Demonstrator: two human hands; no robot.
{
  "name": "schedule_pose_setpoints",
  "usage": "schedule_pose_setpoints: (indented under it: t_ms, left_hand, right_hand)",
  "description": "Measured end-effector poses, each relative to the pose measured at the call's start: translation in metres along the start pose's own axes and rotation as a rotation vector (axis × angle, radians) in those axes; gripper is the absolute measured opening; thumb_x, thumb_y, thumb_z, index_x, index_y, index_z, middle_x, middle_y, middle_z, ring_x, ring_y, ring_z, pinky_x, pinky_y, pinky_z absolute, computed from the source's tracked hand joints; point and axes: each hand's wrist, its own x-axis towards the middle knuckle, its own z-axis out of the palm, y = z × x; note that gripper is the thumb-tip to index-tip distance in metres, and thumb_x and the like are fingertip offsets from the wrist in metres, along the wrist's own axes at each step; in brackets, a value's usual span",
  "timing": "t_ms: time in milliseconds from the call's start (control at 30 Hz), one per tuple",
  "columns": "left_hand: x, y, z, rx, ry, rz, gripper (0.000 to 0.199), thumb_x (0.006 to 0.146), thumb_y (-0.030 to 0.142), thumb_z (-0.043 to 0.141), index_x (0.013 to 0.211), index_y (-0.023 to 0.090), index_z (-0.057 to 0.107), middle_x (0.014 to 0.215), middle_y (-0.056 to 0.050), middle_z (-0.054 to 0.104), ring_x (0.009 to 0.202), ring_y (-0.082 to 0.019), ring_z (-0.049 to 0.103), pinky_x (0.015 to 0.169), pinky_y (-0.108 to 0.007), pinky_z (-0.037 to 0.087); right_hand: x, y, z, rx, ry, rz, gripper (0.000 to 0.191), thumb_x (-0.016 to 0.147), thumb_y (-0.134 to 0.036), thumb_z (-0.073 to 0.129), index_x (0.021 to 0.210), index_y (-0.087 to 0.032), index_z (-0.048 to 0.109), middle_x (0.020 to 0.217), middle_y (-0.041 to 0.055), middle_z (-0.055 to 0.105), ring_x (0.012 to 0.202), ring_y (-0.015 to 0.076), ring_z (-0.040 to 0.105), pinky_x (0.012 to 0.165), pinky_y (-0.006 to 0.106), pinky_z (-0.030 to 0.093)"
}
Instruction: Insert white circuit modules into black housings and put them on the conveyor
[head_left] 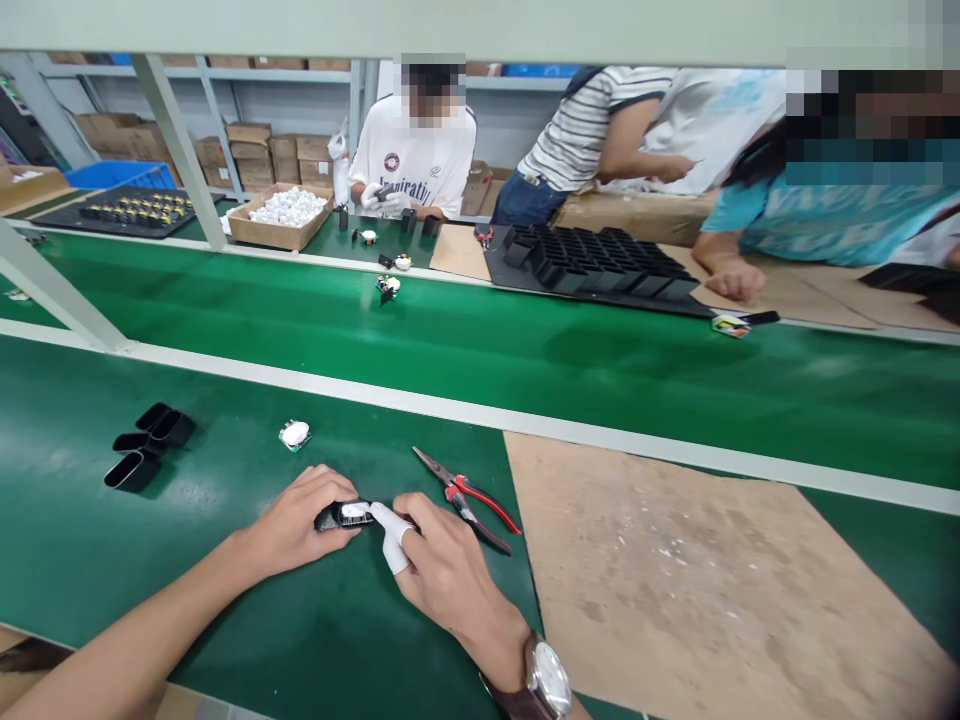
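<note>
My left hand (304,518) grips a small black plastic casing (325,518) between thumb and fingers, low over the green bench. Inside the casing's opening sits a circuit board with a white top (355,512). My right hand (442,565) wears white finger cots and a wristwatch. Its fingers are bent and pinch the casing's right end, partly hiding it. Just beyond lies another circuit board with a white pad (295,434). Red-handled long-nose pliers (469,498) rest beside my right hand. Several empty black casings (146,445) stand at the left.
A stained cardboard sheet (675,570) covers the bench at right. Past a pale rail (360,395) runs a green conveyor belt (450,345) carrying small assemblies. Across it, co-workers sit near a tray of black casings (600,262) and a box of white parts (277,225). A slanted post (67,290) stands left.
</note>
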Motion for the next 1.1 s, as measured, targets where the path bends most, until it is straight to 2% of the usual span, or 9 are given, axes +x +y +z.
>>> schedule_pose_setpoints:
  t_ms: [167,400,633,767,833,900,1000,1100]
  left_hand:
    - [0.000,0.001,0.000,0.007,-0.001,-0.008,0.024,0.099,0.025,0.072,0.120,0.024,0.061,0.111,-0.006,0.074,0.103,-0.024,0.068,0.092,-0.040,0.052]
    - [-0.001,0.000,0.001,0.006,-0.001,-0.013,0.023,0.100,0.026,0.071,0.121,0.024,0.062,0.112,-0.007,0.074,0.104,-0.024,0.068,0.093,-0.040,0.052]
    - [-0.001,0.000,0.001,0.012,-0.012,-0.006,0.023,0.101,0.026,0.069,0.122,0.024,0.061,0.112,-0.007,0.074,0.105,-0.024,0.067,0.093,-0.041,0.052]
    - [-0.001,-0.001,-0.001,0.043,-0.018,-0.041,0.023,0.101,0.029,0.070,0.121,0.023,0.061,0.112,-0.007,0.074,0.103,-0.025,0.067,0.092,-0.041,0.052]
    - [-0.002,-0.002,-0.002,0.069,-0.020,-0.057,0.025,0.101,0.030,0.071,0.123,0.023,0.062,0.112,-0.007,0.074,0.103,-0.025,0.067,0.092,-0.042,0.053]
    - [-0.003,-0.003,-0.005,0.080,-0.007,-0.064,0.032,0.098,0.033,0.075,0.127,0.024,0.062,0.114,-0.008,0.074,0.104,-0.026,0.068,0.092,-0.042,0.054]
    - [-0.003,-0.005,-0.008,0.058,0.050,-0.003,0.042,0.096,0.035,0.078,0.133,0.025,0.062,0.115,-0.009,0.076,0.105,-0.026,0.069,0.094,-0.042,0.055]
    - [-0.002,-0.007,-0.009,0.008,0.088,0.125,0.037,0.100,0.027,0.074,0.135,0.026,0.062,0.115,-0.009,0.077,0.104,-0.024,0.072,0.093,-0.041,0.056]
  right_hand:
    - [0.001,-0.001,0.000,-0.016,-0.029,0.011,0.024,0.089,-0.001,0.049,0.079,-0.021,0.058,0.102,0.0083,0.062,0.078,0.0189,0.058,0.065,0.034,0.045]
    - [0.001,0.002,0.000,-0.010,0.014,0.007,0.023,0.090,-0.002,0.050,0.078,-0.020,0.058,0.100,0.0084,0.062,0.077,0.0178,0.057,0.062,0.032,0.042]
    - [0.003,-0.003,0.000,-0.022,-0.005,-0.009,0.025,0.092,-0.002,0.048,0.078,-0.020,0.058,0.100,0.0086,0.063,0.077,0.0185,0.056,0.061,0.033,0.043]
    - [0.004,0.002,-0.001,-0.032,0.019,0.032,0.023,0.093,-0.003,0.049,0.096,-0.019,0.066,0.101,0.0087,0.064,0.079,0.0192,0.059,0.064,0.033,0.048]
    - [0.003,0.007,0.000,-0.100,0.031,0.073,0.027,0.093,-0.003,0.049,0.107,-0.017,0.068,0.102,0.0095,0.064,0.079,0.0206,0.060,0.064,0.034,0.049]
    - [0.001,0.012,0.003,-0.190,0.005,0.106,0.032,0.089,-0.001,0.049,0.110,-0.015,0.067,0.101,0.0109,0.064,0.081,0.0235,0.061,0.064,0.036,0.050]
    - [-0.002,0.017,0.009,-0.271,-0.069,0.133,0.036,0.080,0.001,0.051,0.106,-0.017,0.068,0.098,0.0111,0.065,0.085,0.0265,0.061,0.071,0.039,0.054]
    - [-0.003,0.019,0.012,-0.280,-0.097,0.151,0.036,0.080,0.002,0.051,0.106,-0.016,0.068,0.097,0.0110,0.065,0.088,0.0276,0.061,0.076,0.042,0.057]
